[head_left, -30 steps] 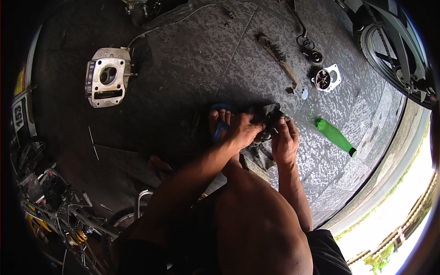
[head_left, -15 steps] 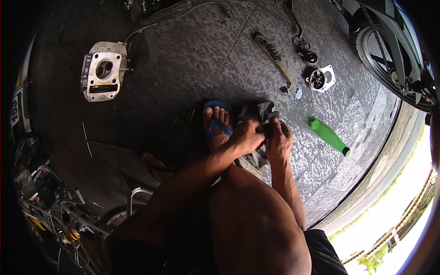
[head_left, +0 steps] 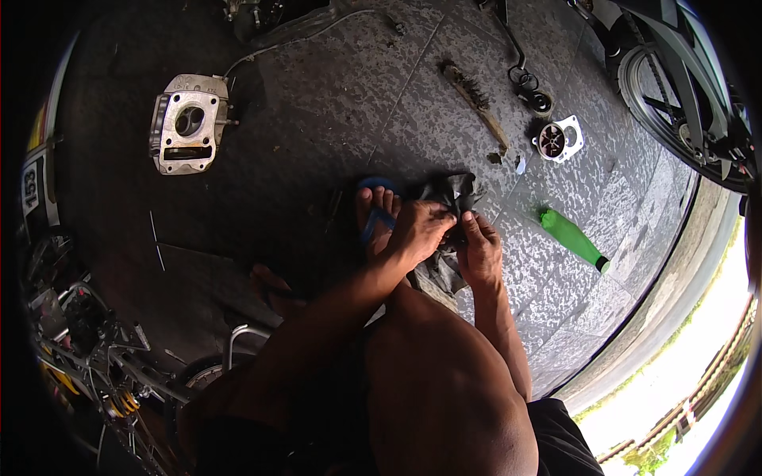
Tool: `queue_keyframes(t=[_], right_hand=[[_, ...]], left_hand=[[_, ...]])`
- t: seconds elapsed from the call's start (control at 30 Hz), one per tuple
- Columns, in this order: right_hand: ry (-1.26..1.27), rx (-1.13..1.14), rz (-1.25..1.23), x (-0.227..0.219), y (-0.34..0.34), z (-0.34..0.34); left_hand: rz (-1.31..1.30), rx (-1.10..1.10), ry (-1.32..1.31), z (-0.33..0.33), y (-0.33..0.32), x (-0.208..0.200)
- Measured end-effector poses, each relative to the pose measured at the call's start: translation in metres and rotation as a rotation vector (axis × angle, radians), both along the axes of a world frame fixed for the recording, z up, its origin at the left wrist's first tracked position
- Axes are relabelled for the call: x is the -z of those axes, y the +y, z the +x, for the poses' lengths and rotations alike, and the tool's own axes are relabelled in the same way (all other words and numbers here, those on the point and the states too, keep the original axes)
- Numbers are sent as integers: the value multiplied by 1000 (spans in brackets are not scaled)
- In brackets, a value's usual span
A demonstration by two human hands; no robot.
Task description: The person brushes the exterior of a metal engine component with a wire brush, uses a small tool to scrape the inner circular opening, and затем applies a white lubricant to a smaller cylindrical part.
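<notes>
A crumpled dark grey rag is bunched between my two hands, close to the floor beside my sandalled foot. My left hand pinches it from the left, fingers curled inward. My right hand is closed on the other side, its thumb pressed on top near the left fingertips. The fingers cover whatever small piece may lie in the folds. Another lighter patch of cloth shows below the hands, partly behind my knee.
A metal engine cylinder head lies at the left. Far right of my hands are a worn brush, a bearing-like ring and a metal plate with a round part. A green bottle lies at right, below a motorcycle wheel.
My right thumb has shifted down and slightly left, and the rag's folds have changed shape between my fingers. Both hands stay closed together. The whole view has shifted slightly.
</notes>
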State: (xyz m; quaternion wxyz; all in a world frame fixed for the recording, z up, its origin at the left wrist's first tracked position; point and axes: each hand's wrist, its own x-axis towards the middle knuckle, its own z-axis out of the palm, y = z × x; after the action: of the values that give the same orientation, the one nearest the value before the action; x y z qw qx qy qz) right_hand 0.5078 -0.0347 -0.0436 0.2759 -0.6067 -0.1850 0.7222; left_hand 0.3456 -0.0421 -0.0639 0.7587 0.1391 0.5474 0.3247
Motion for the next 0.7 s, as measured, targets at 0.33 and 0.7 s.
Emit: queue_keyframes(t=[0.33, 0.7], right_hand=[[-322, -474, 300, -15, 13, 6], [-590, -774, 575, -19, 4, 30]], left_hand=[[275, 240, 334, -8, 19, -11], [77, -245, -54, -5, 24, 6]])
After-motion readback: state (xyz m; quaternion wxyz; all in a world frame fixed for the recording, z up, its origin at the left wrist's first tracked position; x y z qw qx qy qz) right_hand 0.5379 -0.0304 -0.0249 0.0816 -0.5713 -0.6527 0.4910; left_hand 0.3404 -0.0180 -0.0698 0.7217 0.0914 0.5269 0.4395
